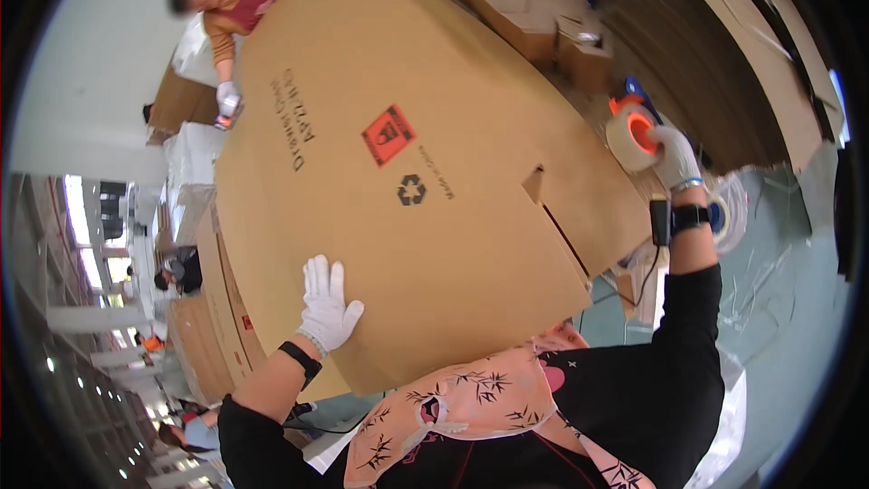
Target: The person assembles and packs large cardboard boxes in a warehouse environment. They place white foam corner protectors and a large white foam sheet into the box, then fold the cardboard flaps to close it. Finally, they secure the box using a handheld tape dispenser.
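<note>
Lays the left hand [328, 308] palm-down on the lower left of a big cardboard box [480, 263], with fingers straight and thumb set apart, pinching nothing; probably pressed there to steady the broad face. Brings the right hand [677, 161] to a tape dispenser [625, 147] at the box's right edge, with fingertips at the orange core, presumably because the opening gives a hold. Cannot tell from this angle whether the fingers close tightly. Shows the box lying between the wearer and one co-worker [249, 2], likely placed so as to be reached from both sides.

Count on the face: one red label [388, 136], one recycling mark [412, 189], one long slit [566, 240] toward the lower right. Count on the wrists: two black bands [301, 359], one each, plus one cable [650, 276] hanging below the right. Count farther out: at least one clear tape roll [718, 217] by the right wrist, one tall stack of cardboard [706, 63] at the upper right, and at least three more people [187, 270] in the far left background.
</note>
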Demonstrator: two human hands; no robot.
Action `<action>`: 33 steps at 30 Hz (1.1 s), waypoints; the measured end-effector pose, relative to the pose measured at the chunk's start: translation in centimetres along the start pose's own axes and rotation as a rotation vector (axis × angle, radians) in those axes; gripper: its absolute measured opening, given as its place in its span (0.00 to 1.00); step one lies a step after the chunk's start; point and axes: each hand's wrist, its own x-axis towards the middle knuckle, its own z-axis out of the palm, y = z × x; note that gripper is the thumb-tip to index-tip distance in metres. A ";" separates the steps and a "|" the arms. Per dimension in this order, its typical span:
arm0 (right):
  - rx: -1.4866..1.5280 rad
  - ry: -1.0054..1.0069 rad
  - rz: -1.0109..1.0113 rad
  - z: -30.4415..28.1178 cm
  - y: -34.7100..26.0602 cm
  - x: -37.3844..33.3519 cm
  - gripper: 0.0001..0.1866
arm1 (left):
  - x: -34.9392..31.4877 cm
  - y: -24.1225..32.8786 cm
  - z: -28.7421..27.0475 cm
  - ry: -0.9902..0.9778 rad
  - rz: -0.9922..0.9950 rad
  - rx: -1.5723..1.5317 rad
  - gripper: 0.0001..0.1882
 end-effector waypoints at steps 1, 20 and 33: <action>0.036 -0.082 -0.042 4.1 -1.2 -0.7 0.24 | -0.1 0.2 -0.3 -0.013 -0.018 0.002 0.44; -0.223 -0.432 -0.044 12.2 4.1 -16.2 0.32 | -0.2 -2.1 -0.3 0.026 0.159 -0.059 0.47; -0.758 0.281 -0.240 17.3 32.2 -25.0 0.23 | 1.3 -5.0 -1.4 0.023 0.382 -0.017 0.51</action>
